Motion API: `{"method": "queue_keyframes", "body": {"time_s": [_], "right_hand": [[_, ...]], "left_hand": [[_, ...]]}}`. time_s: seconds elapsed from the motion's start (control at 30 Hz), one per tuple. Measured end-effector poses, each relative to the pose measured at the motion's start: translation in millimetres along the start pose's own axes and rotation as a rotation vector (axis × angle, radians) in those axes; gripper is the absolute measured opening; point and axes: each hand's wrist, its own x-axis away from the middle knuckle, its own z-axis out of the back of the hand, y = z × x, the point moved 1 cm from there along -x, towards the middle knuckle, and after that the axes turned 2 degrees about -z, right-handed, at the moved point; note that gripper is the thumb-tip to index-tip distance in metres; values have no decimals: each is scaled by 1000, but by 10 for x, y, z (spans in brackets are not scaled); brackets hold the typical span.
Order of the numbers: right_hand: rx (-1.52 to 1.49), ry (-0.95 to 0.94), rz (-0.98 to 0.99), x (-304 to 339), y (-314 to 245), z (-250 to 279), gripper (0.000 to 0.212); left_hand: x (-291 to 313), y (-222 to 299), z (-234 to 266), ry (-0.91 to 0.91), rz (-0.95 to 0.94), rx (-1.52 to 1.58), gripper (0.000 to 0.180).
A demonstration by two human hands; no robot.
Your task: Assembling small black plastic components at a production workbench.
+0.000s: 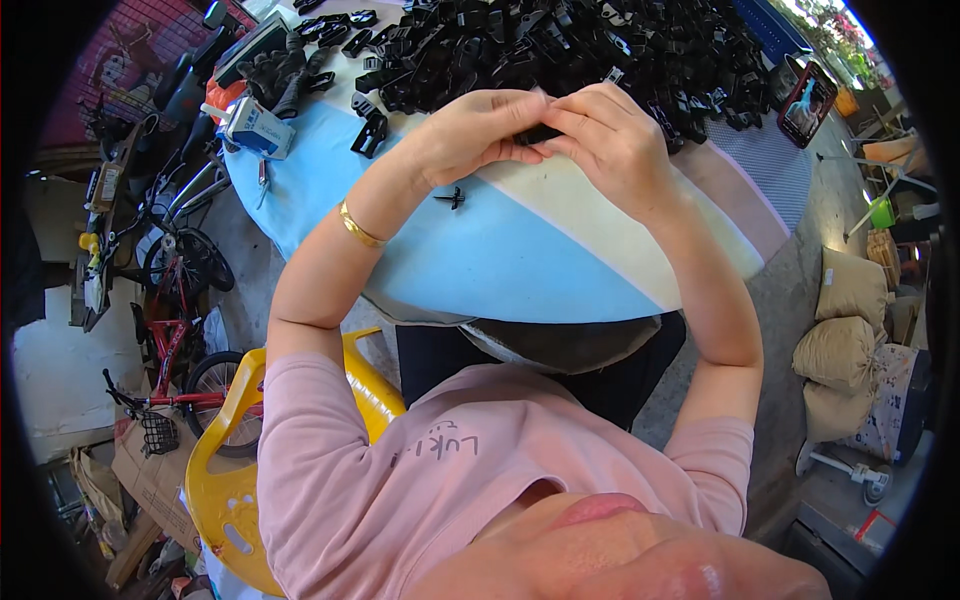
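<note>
My left hand (480,132) and my right hand (618,140) meet over the far half of the round table, fingers closed together. Between their fingertips is a small black plastic piece (538,133), mostly hidden by the fingers. Just beyond spreads a big heap of black plastic buckle-like parts (560,55). One loose black part (370,134) lies left of my left hand. Nearer to me, a tiny black cross-shaped piece (453,198) rests on the striped tablecloth (520,255), below my left wrist.
On the table's left are a blue and white box (258,130) and dark gloves (278,78). A phone (807,105) stands upright at the right edge. A yellow chair (220,450) is at my left, near a red bicycle (170,345). Stuffed sacks (838,350) sit right.
</note>
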Motion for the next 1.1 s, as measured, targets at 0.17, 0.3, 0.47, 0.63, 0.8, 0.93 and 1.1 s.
{"method": "queue_keyframes", "body": {"time_s": [0.17,0.3,0.47,0.63,0.8,0.93,1.1], "right_hand": [[-38,77,-54,16,-18,-38,29],[-27,51,36,-55,-11,39,30],[-374,-332,-224,7,-125,199,25],[-631,-1022,-335,125,-544,445,19],[-206,-1072,-283,403,-974,533,28],[-121,-1110,-328,449,-1046,566,29],[-72,-1077,-320,440,-970,582,28]], "left_hand": [[27,9,-19,-37,-105,-311,40],[92,29,-97,-70,-244,-400,44],[230,307,99,148,-622,-1097,58],[422,407,860,670,-452,-1600,58],[567,276,839,797,-229,-1901,63],[653,150,781,660,-186,-1776,66],[549,-151,328,564,-376,-1480,63]]}}
